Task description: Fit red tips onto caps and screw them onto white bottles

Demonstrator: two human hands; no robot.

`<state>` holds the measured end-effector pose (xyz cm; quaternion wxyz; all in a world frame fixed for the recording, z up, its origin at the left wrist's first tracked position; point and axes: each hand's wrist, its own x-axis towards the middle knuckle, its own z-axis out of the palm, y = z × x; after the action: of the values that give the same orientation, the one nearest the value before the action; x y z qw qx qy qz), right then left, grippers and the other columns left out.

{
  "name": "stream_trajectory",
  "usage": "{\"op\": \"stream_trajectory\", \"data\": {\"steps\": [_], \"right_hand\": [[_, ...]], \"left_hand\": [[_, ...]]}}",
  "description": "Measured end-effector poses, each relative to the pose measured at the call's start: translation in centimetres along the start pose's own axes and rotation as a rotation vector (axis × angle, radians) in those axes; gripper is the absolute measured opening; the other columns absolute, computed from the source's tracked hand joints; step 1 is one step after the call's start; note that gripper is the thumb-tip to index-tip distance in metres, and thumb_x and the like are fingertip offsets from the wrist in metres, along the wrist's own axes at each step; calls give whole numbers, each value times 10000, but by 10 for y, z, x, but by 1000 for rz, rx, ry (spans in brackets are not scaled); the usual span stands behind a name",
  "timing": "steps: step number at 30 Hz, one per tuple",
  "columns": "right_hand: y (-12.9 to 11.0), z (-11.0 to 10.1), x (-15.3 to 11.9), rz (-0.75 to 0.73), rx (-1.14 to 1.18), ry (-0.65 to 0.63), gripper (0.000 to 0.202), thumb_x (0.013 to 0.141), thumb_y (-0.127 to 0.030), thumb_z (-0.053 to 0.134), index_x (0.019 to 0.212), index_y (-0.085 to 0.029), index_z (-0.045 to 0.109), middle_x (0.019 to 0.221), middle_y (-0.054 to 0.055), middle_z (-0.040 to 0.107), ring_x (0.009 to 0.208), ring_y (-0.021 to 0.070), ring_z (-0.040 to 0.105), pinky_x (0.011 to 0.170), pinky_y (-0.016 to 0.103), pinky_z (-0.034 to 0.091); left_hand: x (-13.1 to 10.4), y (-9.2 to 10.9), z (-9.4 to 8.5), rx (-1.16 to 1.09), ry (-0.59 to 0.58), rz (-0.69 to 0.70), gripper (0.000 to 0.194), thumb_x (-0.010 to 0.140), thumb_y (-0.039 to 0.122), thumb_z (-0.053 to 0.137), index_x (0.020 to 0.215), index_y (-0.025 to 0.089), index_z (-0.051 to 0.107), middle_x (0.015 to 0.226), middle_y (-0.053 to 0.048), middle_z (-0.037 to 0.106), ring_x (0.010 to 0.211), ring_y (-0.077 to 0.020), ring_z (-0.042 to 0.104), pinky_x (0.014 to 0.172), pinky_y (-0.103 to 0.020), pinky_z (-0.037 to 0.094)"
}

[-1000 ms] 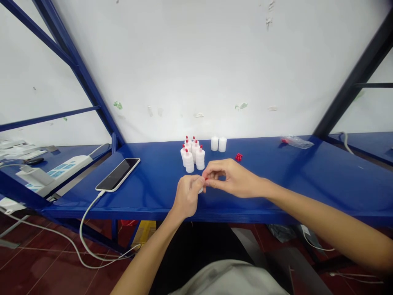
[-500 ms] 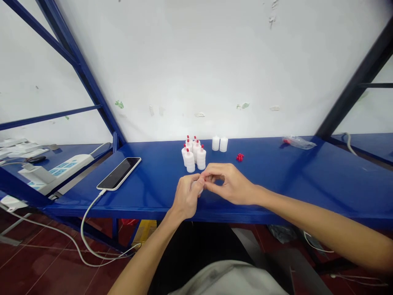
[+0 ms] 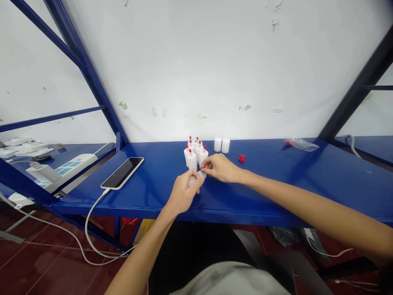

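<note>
Wrapped round a small white bottle, my left hand is low over the blue table near its front edge. The bottle leans to the right, partly hidden by the fingers. At its tip my right hand pinches a small red cap. Just behind both hands several white bottles with red tips stand upright in a tight group. Two white bottles without red tips stand further back to the right. A small cluster of red caps lies right of them.
A white phone on a charging cable lies on the left of the blue table. At the back right is a clear plastic bag with something red. A power strip sits beyond the blue frame at the left.
My right hand has moved slightly up and away from my left hand's fingers. The white bottle and red cap between them now show more clearly. The whole view has shifted a little.
</note>
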<state>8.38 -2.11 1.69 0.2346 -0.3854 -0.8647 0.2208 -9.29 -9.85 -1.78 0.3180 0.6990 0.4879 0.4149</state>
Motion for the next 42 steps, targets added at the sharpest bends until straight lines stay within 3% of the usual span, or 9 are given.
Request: {"op": "stream_trajectory", "data": {"steps": [4,10,16,20,23,28,33,38,42], "right_hand": [[1,-2,-1,27,14,20,90,833,-194,659,814,-143,730,734,49,737,711,176,691,671,278,491],[5,-11,-15,109,72,114,69,805,-201,674,822,-146,710,705,36,716,664,159,665,649,273,499],[-26,-7,-34,-150,217,85,20,819,-193,625,827,-177,634,733,10,687,637,127,623,625,265,500],[-36,-4,-35,-228,325,22,169,816,-181,627,957,-204,537,755,-16,672,641,121,632,609,254,514],[-37,-2,-34,-226,397,-42,165,823,-179,618,973,-197,554,802,8,714,701,139,686,658,266,549],[-38,4,-33,-148,436,-67,106,765,-168,649,871,-167,663,739,19,733,690,153,701,668,274,562],[-42,10,-30,-37,511,-76,156,701,-116,655,845,-153,703,703,12,732,657,145,688,641,260,555],[-41,6,-26,10,567,-93,106,728,-136,649,823,-148,692,683,24,731,614,143,677,621,267,555],[-30,-10,-15,-37,413,65,84,765,-216,681,819,-153,692,684,25,712,625,145,667,622,272,538]], "left_hand": [[3,-2,0,-21,-22,-7,418,924,442,446,639,162,569,534,13,512,543,-123,471,581,-245,365],[6,-5,3,-38,27,-37,517,953,460,376,576,160,562,504,2,505,520,-122,487,566,-252,361],[6,-7,2,-60,23,-17,596,977,495,318,551,155,561,485,-11,509,512,-124,505,583,-254,381],[5,-8,0,-97,-9,25,550,956,505,371,578,151,555,514,-12,514,520,-122,490,566,-254,368],[5,-8,0,-114,-28,55,486,933,485,420,598,152,537,538,-8,515,529,-120,478,561,-255,356],[5,-8,-2,-117,-60,75,358,870,352,434,570,161,471,522,4,470,515,-109,424,536,-254,312],[3,-6,-1,-51,-4,71,305,808,278,427,525,166,425,488,10,424,485,-97,366,504,-253,272],[4,-3,3,-112,41,69,440,937,451,351,673,158,547,554,-1,505,519,-117,445,518,-239,348],[8,-6,5,-246,218,-75,420,966,501,274,925,188,550,573,28,524,493,-122,457,498,-227,369]]}}
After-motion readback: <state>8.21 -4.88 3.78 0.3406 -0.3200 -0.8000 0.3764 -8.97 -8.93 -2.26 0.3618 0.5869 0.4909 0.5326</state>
